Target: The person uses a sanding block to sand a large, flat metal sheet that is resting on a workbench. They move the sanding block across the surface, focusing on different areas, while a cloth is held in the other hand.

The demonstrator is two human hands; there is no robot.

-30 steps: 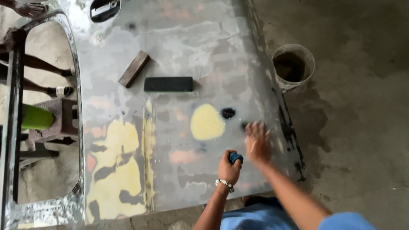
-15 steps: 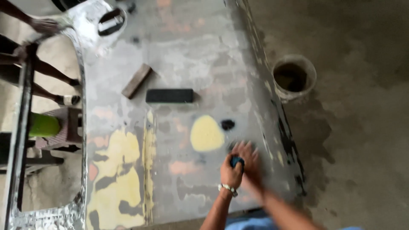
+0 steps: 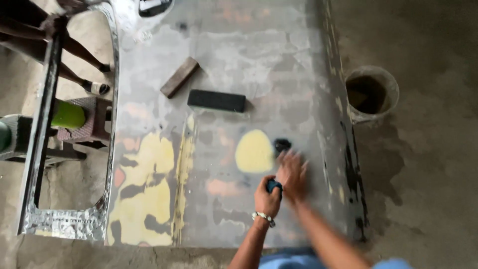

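A: Two hands are working low on the grey sanded panel (image 3: 279,65), head view only. Left hand (image 3: 268,198) is closing in a fist round a small dark blue object (image 3: 274,185), only its top showing, so what it is I cannot tell.

B: And the right?

A: Right hand (image 3: 293,175) is lying just beside the left, fingers spread, blurred; seemingly pressing flat on the metal, holding nothing that I can see. Probably feeling the surface.

B: What's around them?

A: Yellow filler patch (image 3: 254,151) is sitting just ahead of the left hand, a small black piece (image 3: 282,144) touching its edge, right by the fingertips. Black sanding block (image 3: 216,100) and wooden block (image 3: 179,77) are lying farther ahead, parked within reach. Bucket (image 3: 371,93) is standing on the floor beyond the right hand, off the panel.
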